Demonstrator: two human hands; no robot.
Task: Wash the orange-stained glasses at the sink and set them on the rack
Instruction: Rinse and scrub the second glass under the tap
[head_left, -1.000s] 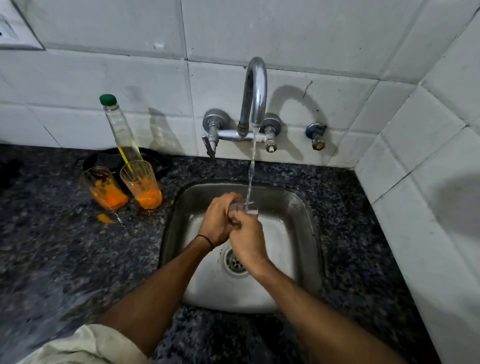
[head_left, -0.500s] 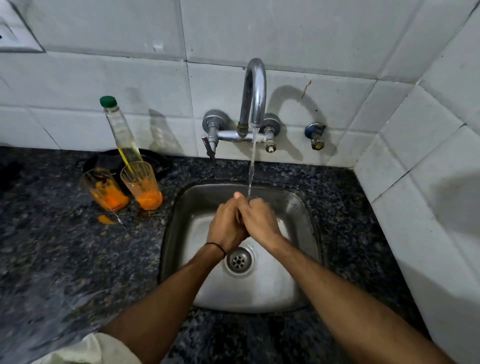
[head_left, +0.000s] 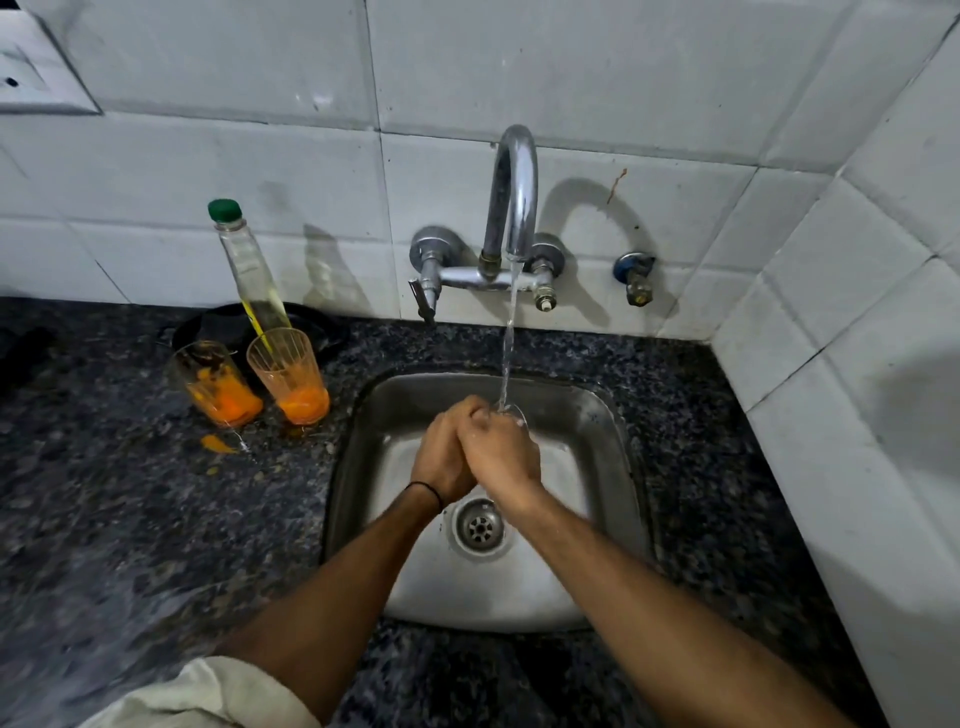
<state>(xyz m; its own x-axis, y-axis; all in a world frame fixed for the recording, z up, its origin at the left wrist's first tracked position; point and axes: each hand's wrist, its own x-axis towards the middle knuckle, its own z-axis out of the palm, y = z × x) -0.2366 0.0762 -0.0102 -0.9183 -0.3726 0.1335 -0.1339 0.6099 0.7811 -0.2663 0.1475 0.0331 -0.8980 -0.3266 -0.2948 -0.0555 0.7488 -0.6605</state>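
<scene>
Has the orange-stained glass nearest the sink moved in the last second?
No. The orange-stained glass still stands in front of the green-capped bottle, left of the sink.

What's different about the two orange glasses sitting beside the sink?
The left glass has orange smeared high up its wall; the right glass has its orange mostly pooled at the bottom. The right glass shows thin ribbed lines; the left glass looks darker. The right glass stands nearer the sink than the left glass. Both stand on the counter, open end up, unwashed.
</scene>
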